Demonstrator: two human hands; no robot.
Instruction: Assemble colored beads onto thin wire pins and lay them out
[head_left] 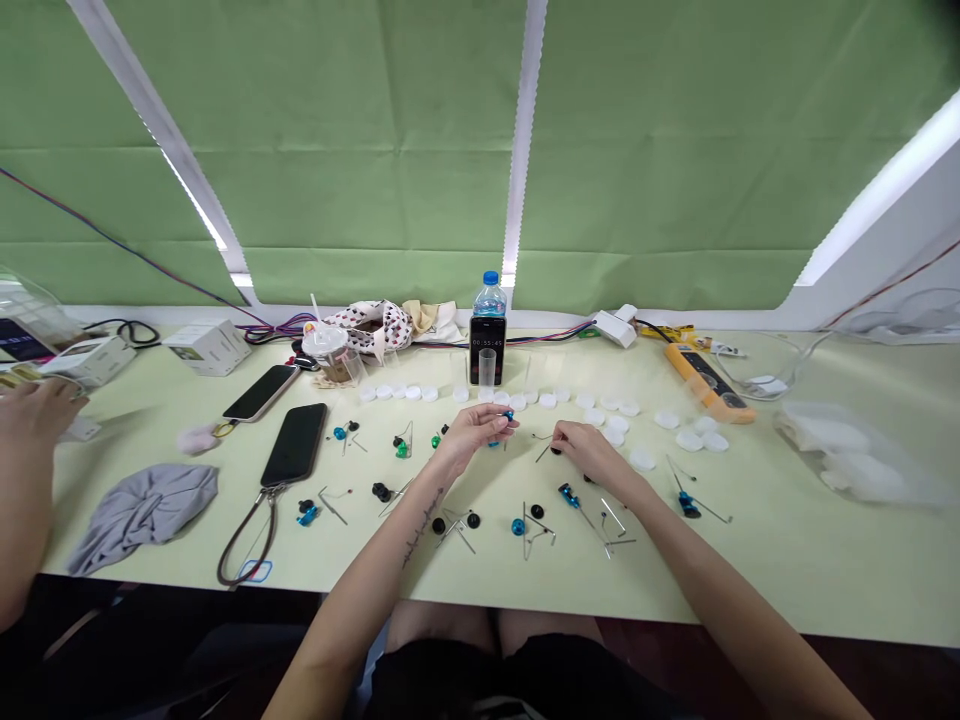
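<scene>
My left hand is closed, with a small blue metal part between thumb and fingertips. To its right, my right hand pinches a small black round part; a thin metal rod lies beside those fingertips. Nearer the table's front edge are sets of small parts with bent metal rods, among them a blue knob, a black knob and a blue cylindrical piece. Green parts lie left of my left hand. Another blue piece is partly hidden under that hand.
White round caps and clear tubes stand behind my hands. A phone showing a timer leans on a water bottle. An orange meter lies right, a black phone left. Another person's hand is far left.
</scene>
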